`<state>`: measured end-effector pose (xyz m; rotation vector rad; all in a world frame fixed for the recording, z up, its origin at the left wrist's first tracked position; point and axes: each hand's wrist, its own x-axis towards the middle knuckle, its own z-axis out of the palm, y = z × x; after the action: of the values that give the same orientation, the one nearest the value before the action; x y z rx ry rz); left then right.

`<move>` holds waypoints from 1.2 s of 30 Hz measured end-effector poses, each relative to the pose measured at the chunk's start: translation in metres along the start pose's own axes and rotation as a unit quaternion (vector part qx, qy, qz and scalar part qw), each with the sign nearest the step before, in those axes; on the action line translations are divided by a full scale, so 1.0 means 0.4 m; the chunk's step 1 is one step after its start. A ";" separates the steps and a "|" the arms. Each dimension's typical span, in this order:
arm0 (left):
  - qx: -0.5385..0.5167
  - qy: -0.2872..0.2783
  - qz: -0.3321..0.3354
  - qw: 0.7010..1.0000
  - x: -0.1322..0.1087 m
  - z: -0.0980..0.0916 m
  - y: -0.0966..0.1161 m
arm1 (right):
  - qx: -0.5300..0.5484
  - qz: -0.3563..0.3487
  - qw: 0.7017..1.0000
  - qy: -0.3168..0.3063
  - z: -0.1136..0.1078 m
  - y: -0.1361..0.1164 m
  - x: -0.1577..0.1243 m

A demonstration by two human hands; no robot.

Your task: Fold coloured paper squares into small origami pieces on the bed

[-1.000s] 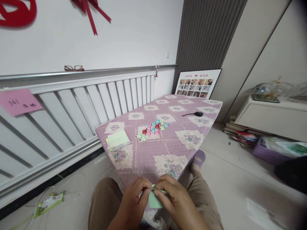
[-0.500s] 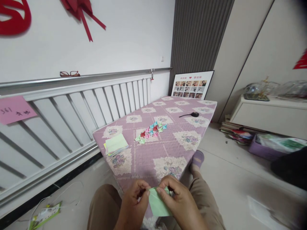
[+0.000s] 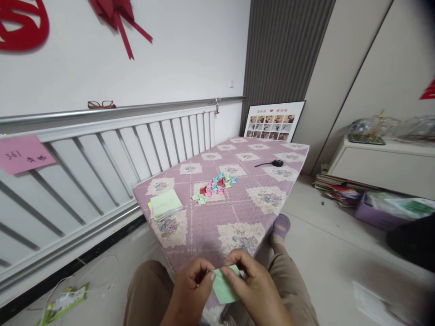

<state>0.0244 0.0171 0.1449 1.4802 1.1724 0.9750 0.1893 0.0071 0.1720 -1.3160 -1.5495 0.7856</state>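
Between my two hands is a light green sheet of paper (image 3: 224,290), held over my lap at the near edge of the table. My left hand (image 3: 193,287) pinches its upper left corner between thumb and finger. With thumb and fingers, my right hand (image 3: 254,283) grips the upper right part and covers that side of the sheet. Several small folded paper pieces (image 3: 214,186) in green, pink, blue and red lie grouped mid-table. To their left rests a stack of coloured paper sheets (image 3: 166,203), green on top.
A purple flowered cloth covers the table (image 3: 204,222). A black round object with a thin handle (image 3: 277,163) lies toward its far right. A white radiator (image 3: 163,145) runs along the left, with a power strip (image 3: 66,303) on the floor below.
The green paper is tilted slightly differently, and its lower edge sits a little higher. Both hands keep their pinch. The view has shifted slightly.
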 end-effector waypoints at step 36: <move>-0.240 0.013 -0.108 0.965 0.088 0.049 -0.039 | -0.346 -0.316 0.883 0.023 0.024 0.131 0.032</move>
<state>0.0474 0.0484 0.1261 0.9373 1.0010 1.0393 0.2002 0.0321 0.1242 -1.1478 -2.1508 -0.2455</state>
